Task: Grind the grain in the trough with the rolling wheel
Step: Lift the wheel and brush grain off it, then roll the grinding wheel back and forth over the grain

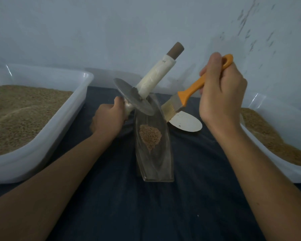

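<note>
Left bin (42, 129) – white plastic, rounded corners, heaped with fine tan grain, sits on the dark cloth-covered tabletop (111, 206). Left hand (109, 120) is wrapped around the near handle of the rolling wheel (134, 97), fingers curled tight; the handle itself is mostly hidden in the fist. Wheel is a thin dull-metal disc, tilted, its lower edge at the far end of the trough; far handle (156, 75) sticks up and away, pale wrapped sleeve with a brown wooden tip.

Trough (153, 160) – narrow boat-shaped, grey, smooth worn inner walls, running from near edge toward the wall. Small reddish-brown pile of grain (150, 136) lies in the middle of it, coarse, looks not yet crushed.

Step in hand seems to be brushing stray bits off the wheel or the trough rim back into the channel. To do it well: hold the wheel steady over the trough, sweep downward toward the pile, short strokes so nothing flies onto the cloth.

Right hand (221, 94) grips the orange plastic handle of the brush (174, 108), fingers closed around it; pale bristles touch the trough's right rim. Just beside it a flat white oval scoop (186, 123) lies on the cloth. Right bin (274, 164), same white plastic, holds more tan grain.
</note>
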`<state>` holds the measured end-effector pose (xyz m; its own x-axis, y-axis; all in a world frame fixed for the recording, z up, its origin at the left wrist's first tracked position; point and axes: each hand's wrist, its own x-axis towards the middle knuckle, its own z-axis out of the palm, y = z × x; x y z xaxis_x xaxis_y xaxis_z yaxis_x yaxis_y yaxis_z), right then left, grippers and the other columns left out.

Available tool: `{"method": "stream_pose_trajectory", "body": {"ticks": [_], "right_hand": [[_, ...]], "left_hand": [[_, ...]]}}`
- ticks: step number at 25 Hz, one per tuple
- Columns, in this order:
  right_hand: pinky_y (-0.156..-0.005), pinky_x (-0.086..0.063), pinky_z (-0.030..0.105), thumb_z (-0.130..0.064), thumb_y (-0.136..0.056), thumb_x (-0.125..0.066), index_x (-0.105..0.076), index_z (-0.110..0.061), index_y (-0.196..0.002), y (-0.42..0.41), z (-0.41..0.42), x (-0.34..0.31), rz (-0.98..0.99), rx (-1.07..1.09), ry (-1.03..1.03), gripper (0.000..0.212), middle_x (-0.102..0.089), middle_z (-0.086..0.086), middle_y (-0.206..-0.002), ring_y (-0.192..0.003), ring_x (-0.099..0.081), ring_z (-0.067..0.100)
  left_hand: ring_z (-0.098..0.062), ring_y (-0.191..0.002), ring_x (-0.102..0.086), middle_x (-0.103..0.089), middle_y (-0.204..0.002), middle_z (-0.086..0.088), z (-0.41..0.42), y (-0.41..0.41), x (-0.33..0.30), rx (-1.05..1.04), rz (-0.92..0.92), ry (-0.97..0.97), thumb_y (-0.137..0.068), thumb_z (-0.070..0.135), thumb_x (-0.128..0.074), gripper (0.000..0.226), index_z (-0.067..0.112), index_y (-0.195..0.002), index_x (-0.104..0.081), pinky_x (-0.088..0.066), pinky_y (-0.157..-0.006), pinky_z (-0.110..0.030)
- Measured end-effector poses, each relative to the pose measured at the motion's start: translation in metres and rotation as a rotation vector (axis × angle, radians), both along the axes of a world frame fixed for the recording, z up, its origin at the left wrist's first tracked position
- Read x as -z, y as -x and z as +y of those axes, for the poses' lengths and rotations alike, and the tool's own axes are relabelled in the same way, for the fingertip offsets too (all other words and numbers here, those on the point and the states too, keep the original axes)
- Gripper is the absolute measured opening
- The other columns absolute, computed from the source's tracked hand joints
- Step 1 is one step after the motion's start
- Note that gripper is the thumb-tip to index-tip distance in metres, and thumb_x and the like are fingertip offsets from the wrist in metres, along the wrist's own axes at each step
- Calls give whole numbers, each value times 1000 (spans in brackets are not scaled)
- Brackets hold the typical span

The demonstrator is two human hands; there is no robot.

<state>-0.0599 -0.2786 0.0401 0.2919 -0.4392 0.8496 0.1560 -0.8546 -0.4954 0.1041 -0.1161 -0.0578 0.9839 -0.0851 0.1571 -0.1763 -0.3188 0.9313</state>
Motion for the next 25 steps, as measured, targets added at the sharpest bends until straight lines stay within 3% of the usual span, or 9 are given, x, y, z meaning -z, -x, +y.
{"method": "stream_pose_trajectory", "body": {"ticks": [2, 4, 9, 13, 17, 19, 23, 25], "right_hand": [[-53, -45, 41, -45, -111, -38, -58, -4, -87, 5, -13, 2, 65, 73, 75, 51, -56, 4, -59, -52, -55, 18], [-55, -41, 32, -43, -110, -42, -57, -10, -90, 7, -21, 10, 211, 98, 180, 42, -53, -2, -63, -56, -51, 12], [-84, -50, 39, -38, -106, -54, -71, -18, -116, 12, -36, 48, 740, 78, 383, 28, -63, 0, -104, -97, -58, 18], [-84, -53, 35, -24, -97, -66, -67, -27, -126, 28, -40, 65, 1044, 10, 661, 29, -61, -7, -121, -110, -55, 16], [-86, -54, 36, -14, -95, -62, -65, -33, -127, 39, -39, 62, 1185, -10, 633, 38, -58, -14, -121, -108, -52, 12], [-83, -54, 36, -9, -94, -58, -67, -32, -128, 43, -32, 55, 1111, -10, 534, 42, -59, -14, -109, -100, -54, 10], [-70, -50, 33, -17, -95, -48, -70, -20, -91, 32, -23, 23, 502, 79, 494, 22, -63, -9, -82, -81, -54, 12], [-69, -43, 33, -20, -97, -48, -65, -15, -85, 7, -18, 11, 431, 100, 474, 21, -59, -5, -81, -83, -50, 15]], "left_hand": [[-30, -76, -62, -66, -74, -7, 3, -2, 1, -24, -18, -42, -87, 71, -32, 67, 16, -65, -63, -39, -69, -38], [-30, -76, -62, -66, -75, -7, 5, -5, 1, -34, -12, -48, -86, 71, -31, 66, 17, -66, -64, -39, -69, -38], [-28, -70, -58, -60, -70, -6, 7, -8, -1, -64, -44, -120, -88, 68, -30, 64, 16, -62, -58, -33, -62, -35], [-25, -63, -56, -59, -62, -4, 4, -6, 1, -58, -122, -194, -92, 64, -34, 67, 13, -58, -59, -30, -58, -32], [-23, -60, -55, -60, -59, -3, 5, -3, 2, -46, -220, -295, -93, 60, -38, 65, 13, -54, -61, -27, -58, -30], [-23, -56, -56, -56, -53, -1, 6, -2, 1, -45, -281, -318, -92, 58, -40, 64, 12, -51, -57, -28, -57, -30], [-19, -47, -51, -51, -47, 2, 6, 5, -5, -91, -431, -405, -91, 53, -45, 60, 12, -50, -58, -27, -55, -27], [-17, -46, -47, -51, -47, 1, 5, 10, -9, -112, -491, -467, -92, 52, -47, 60, 12, -50, -61, -27, -54, -25]]}}
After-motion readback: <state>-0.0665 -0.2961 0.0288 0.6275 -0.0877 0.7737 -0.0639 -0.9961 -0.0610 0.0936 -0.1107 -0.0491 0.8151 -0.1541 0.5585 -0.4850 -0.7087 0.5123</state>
